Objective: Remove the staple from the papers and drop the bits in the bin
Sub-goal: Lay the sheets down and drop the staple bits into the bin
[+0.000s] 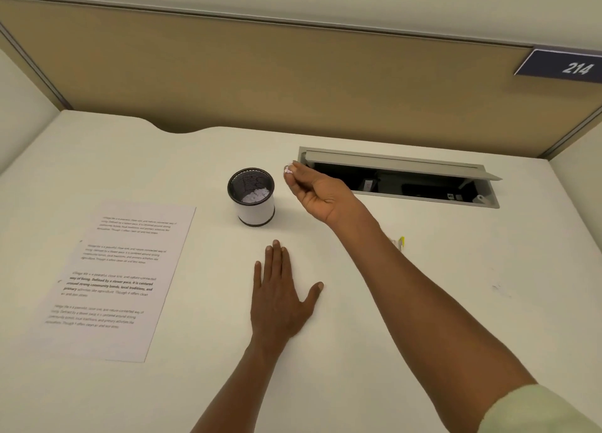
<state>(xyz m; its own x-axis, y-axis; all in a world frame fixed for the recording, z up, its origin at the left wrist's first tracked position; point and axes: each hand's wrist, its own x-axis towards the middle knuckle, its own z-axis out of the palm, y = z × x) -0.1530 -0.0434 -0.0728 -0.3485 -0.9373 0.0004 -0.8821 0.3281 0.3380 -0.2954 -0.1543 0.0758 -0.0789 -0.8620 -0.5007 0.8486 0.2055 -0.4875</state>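
Observation:
The printed papers [120,279] lie flat on the white desk at the left. A small round bin [251,197] with a black mesh rim and white wall stands behind them in the middle, with pale bits inside. My right hand [317,193] hovers just right of the bin's rim, its fingertips pinched on a tiny pale bit [288,171]. My left hand [281,294] rests palm down on the desk in front of the bin, fingers spread, holding nothing.
An open grey cable hatch [399,175] is set into the desk behind my right hand. A yellow-tipped pen [399,242] peeks out beside my right forearm. A tan partition [293,74] with a "214" plate walls the back.

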